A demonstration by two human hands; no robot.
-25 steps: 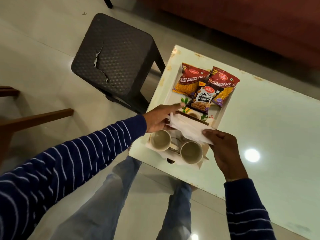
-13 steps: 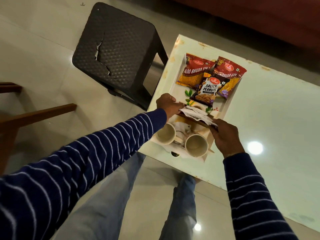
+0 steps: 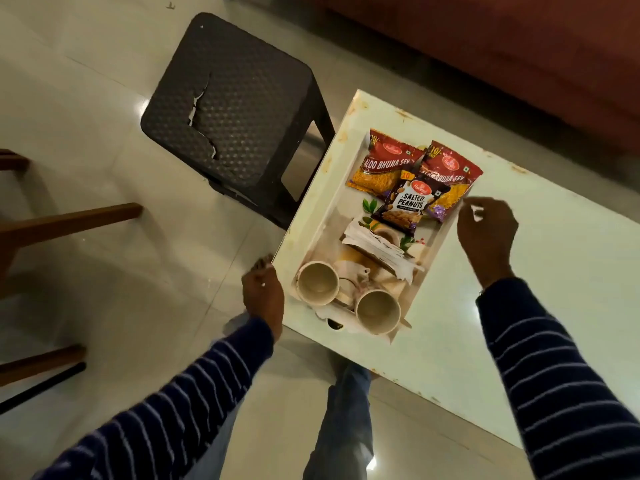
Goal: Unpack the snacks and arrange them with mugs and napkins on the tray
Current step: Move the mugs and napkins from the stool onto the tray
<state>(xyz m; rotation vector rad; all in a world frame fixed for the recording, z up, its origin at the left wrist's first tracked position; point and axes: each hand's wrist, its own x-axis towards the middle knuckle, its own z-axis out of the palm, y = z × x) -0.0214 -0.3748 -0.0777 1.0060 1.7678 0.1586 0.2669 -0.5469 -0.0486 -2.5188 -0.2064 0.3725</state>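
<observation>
Hovering beside the tray's (image 3: 320, 216) right rim, the right hand (image 3: 486, 233) holds nothing, grip loosely curled. Left hand (image 3: 263, 296) at the bench (image 3: 519, 306) near-left corner; grip curled, contact unclear. On the tray: snack packets (image 3: 412, 181) far, napkins (image 3: 377, 249) mid, two mugs (image 3: 318, 282) near.

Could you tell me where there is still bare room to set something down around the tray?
The table is bare right of the tray, past the right hand. Inside, it is crowded: snack packets at the far end, napkins mid-tray, two mugs nearest. The left hand is at the table's left edge.
</observation>
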